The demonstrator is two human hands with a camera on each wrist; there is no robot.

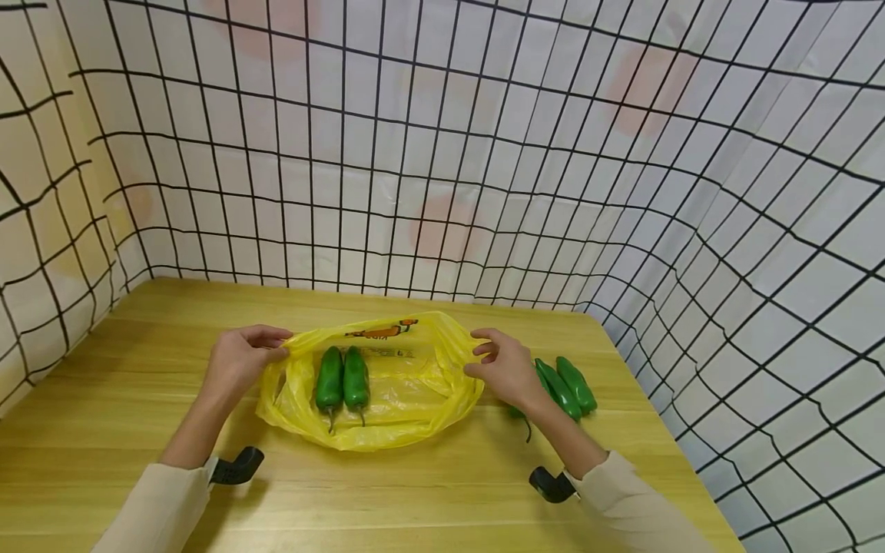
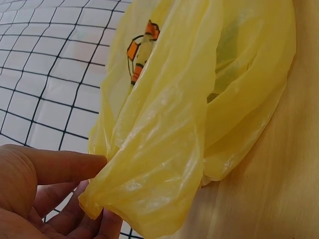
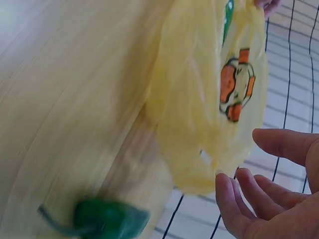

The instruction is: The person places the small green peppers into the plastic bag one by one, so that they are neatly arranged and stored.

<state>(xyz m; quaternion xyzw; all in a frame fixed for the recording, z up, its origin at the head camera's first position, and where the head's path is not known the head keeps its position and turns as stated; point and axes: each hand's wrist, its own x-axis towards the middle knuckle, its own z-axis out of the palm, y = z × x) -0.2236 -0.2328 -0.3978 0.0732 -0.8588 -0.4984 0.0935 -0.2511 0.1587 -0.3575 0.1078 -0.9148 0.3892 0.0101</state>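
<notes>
One yellow plastic bag (image 1: 387, 384) lies near the middle of the wooden table (image 1: 124, 430), its mouth spread open. Two green peppers (image 1: 343, 380) lie side by side inside it, stems toward the person. More green peppers (image 1: 570, 385) lie in a group on the table just right of the bag; two show plainly and a third is partly hidden behind the right wrist. The left hand (image 1: 242, 361) pinches the bag's left edge between thumb and fingers. The right hand (image 1: 503, 367) is at the bag's right edge with relaxed, spread fingers; the wrist view shows the fingertips (image 3: 225, 186) just touching the plastic, not grasping it. A cloth with black grid lines (image 1: 622, 192) walls in the table behind and at both sides.
</notes>
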